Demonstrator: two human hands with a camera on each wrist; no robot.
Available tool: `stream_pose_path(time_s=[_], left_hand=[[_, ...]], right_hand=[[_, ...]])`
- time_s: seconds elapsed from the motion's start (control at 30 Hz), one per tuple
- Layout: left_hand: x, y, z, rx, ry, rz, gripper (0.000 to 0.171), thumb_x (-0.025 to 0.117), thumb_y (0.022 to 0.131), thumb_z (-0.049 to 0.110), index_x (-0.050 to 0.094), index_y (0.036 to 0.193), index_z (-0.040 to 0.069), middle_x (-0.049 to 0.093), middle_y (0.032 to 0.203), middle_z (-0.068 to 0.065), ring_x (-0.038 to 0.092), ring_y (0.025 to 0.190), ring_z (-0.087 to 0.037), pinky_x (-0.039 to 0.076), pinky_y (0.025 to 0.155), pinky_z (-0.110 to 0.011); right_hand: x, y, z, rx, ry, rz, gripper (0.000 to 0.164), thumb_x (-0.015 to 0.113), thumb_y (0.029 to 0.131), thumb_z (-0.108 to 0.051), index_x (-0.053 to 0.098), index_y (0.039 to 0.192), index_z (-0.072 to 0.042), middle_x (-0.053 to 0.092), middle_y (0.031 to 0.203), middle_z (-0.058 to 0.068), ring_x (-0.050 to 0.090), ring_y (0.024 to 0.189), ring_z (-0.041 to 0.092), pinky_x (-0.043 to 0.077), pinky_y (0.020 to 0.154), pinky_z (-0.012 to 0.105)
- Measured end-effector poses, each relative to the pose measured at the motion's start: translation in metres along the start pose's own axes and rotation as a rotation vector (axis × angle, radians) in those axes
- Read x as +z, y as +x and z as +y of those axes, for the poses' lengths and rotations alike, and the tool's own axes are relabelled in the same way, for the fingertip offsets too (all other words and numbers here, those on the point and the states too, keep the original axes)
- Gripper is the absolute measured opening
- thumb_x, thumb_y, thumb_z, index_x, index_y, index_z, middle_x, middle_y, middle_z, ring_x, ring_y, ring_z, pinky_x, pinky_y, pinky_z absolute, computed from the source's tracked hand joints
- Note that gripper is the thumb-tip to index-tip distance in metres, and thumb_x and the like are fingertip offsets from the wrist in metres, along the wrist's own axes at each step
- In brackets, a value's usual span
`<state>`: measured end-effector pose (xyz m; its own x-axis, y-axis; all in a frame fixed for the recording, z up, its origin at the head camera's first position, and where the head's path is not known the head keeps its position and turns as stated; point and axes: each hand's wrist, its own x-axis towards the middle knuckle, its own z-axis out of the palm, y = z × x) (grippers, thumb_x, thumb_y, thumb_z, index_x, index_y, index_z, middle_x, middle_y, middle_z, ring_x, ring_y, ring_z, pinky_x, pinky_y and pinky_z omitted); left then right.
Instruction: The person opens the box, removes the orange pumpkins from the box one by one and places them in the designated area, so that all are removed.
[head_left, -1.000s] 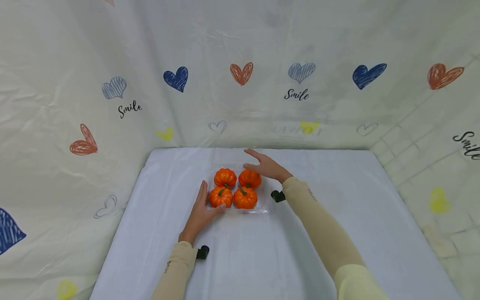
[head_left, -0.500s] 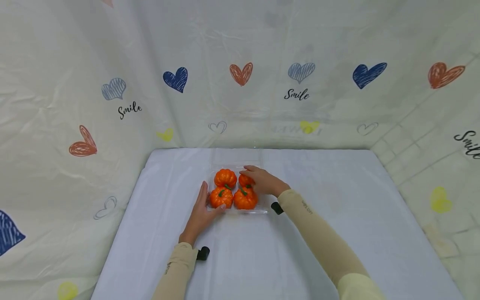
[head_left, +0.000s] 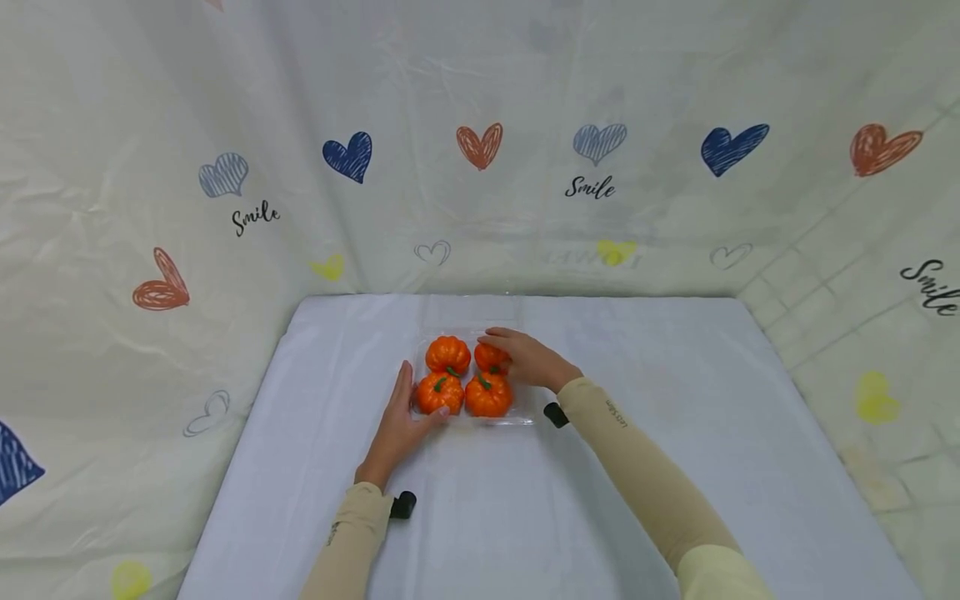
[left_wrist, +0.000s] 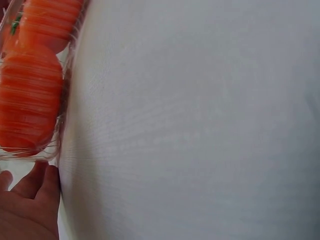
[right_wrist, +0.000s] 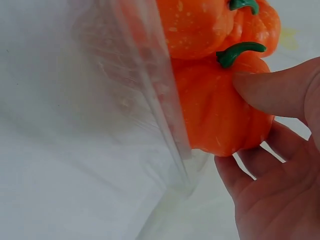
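Several small orange pumpkins with green stems sit in a clear plastic container (head_left: 525,414) in the head view. My right hand (head_left: 536,360) holds the back right pumpkin (head_left: 489,356), which it partly covers. In the right wrist view, the thumb lies on that pumpkin near its stem and the fingers curl round its far side. My left hand (head_left: 401,429) rests against the container's left side, fingers extended and thumb spread toward the front rim by the front left pumpkin (head_left: 438,393). The left wrist view shows its fingertips at the container's wall.
The container's clear lid (head_left: 468,312) stands folded back behind the pumpkins. A white cloth covers the table (head_left: 637,458). A white curtain (head_left: 420,192) printed with hearts hangs behind it and along both sides.
My right hand has come down from above the container's back edge onto the back right pumpkin and taken hold of it. The left hand has stayed in place.
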<state>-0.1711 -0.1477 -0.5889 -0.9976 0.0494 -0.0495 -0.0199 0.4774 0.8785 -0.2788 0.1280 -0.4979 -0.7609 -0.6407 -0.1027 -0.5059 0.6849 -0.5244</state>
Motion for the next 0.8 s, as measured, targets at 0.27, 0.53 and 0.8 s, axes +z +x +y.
stream_pose_path(time_s=[0.27,0.53,0.8], left_hand=[[-0.001,0.001,-0.002,0.030,-0.024,-0.003,0.120,0.078,0.090,0.065,0.006,0.174,0.019,0.005,0.179,0.003,0.029,0.159,-0.032,0.027,0.126,-0.048],[-0.001,0.000,-0.004,0.048,-0.025,0.003,0.119,0.079,0.091,0.062,0.007,0.174,0.015,0.005,0.180,0.001,0.029,0.159,-0.031,0.028,0.126,-0.048],[-0.001,-0.001,-0.003,0.041,-0.008,0.001,0.120,0.077,0.091,0.066,0.006,0.174,0.016,0.005,0.180,0.001,0.025,0.161,-0.031,0.025,0.127,-0.050]], right_hand=[[-0.009,-0.003,-0.006,-0.030,-0.031,0.045,0.059,0.065,0.099,0.008,0.054,0.156,-0.003,0.046,0.162,0.022,0.045,0.148,0.042,0.040,0.120,0.053],[-0.011,-0.011,-0.005,0.006,0.042,0.130,0.057,0.072,0.103,-0.010,0.053,0.156,-0.004,0.051,0.154,0.022,0.052,0.139,0.041,0.046,0.116,0.053],[-0.004,-0.024,0.006,0.046,0.166,0.260,0.061,0.075,0.103,-0.025,0.052,0.152,0.002,0.055,0.143,0.021,0.058,0.123,0.035,0.053,0.107,0.049]])
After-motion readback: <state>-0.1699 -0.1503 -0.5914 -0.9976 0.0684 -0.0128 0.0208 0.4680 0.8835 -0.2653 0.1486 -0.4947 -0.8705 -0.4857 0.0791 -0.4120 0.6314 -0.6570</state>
